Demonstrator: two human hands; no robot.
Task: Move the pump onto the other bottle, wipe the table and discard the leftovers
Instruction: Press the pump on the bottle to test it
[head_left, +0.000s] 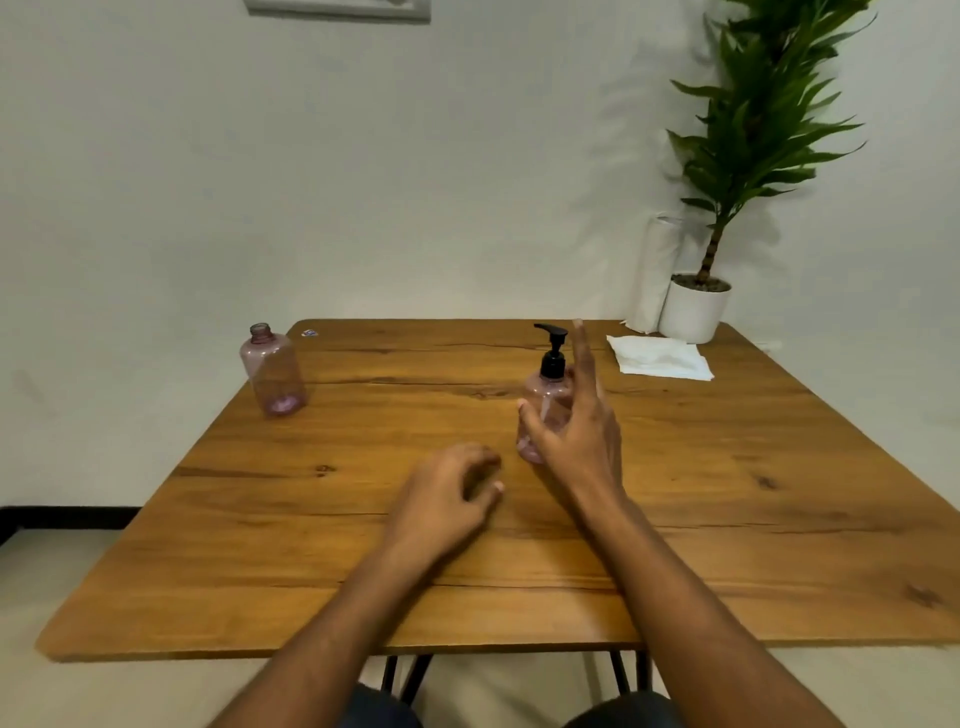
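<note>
A pink see-through bottle (546, 410) with a black pump (552, 353) stands upright mid-table. My right hand (579, 421) is right beside it, fingers spread, thumb in front of the bottle's body; whether it touches is unclear. My left hand (447, 493) rests on the wooden table (727, 519) nearer to me, fingers loosely curled around nothing. A second pink bottle (272, 371), with its neck uncapped, stands at the far left corner. A folded white paper towel (658, 356) lies at the far right.
A white pot with a tall green plant (696, 309) stands on the far right corner, with a white paper roll (652, 275) beside it. A small scrap (309, 332) lies near the far left edge. The wall is just behind the table.
</note>
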